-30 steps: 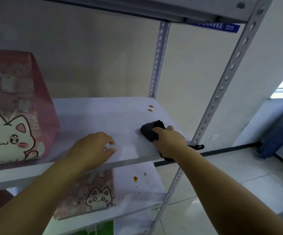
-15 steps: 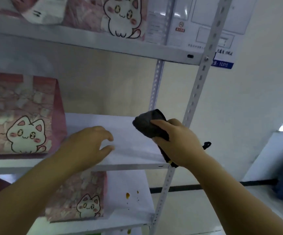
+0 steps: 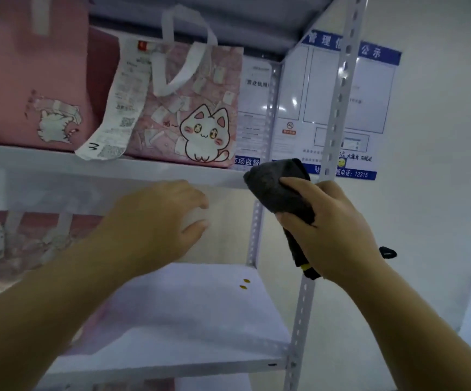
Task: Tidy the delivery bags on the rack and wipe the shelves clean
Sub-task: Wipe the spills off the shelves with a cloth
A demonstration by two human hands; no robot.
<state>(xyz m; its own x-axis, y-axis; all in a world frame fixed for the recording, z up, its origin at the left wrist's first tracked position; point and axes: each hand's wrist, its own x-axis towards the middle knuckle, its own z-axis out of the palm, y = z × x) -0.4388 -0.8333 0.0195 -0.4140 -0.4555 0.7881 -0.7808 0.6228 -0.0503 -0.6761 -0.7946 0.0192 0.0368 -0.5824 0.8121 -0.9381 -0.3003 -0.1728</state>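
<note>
My right hand (image 3: pixel 333 230) grips a dark grey cloth (image 3: pixel 279 187), raised to the front edge of the upper shelf (image 3: pixel 59 165) near the right post. My left hand (image 3: pixel 155 224) hovers in the air below that shelf, fingers loosely curled, holding nothing. On the upper shelf stands a pink cat-print bag (image 3: pixel 197 108) with white handles and a long receipt (image 3: pixel 116 108) hanging off it. A plain pink bag (image 3: pixel 31 80) stands to its left. The shelf below (image 3: pixel 200 320) is white with two small orange spots (image 3: pixel 244 284) near its back right.
Another pink bag (image 3: pixel 17 241) sits at the left of the lower shelf. Perforated metal posts (image 3: pixel 338 108) frame the rack's right side. A blue-and-white notice board (image 3: pixel 369 108) hangs on the wall behind. White wall lies to the right.
Both hands have risen from the spotted shelf; the view has tilted up to the shelf above. The cloth has lifted off the shelf surface and now sits by the upper shelf's edge.
</note>
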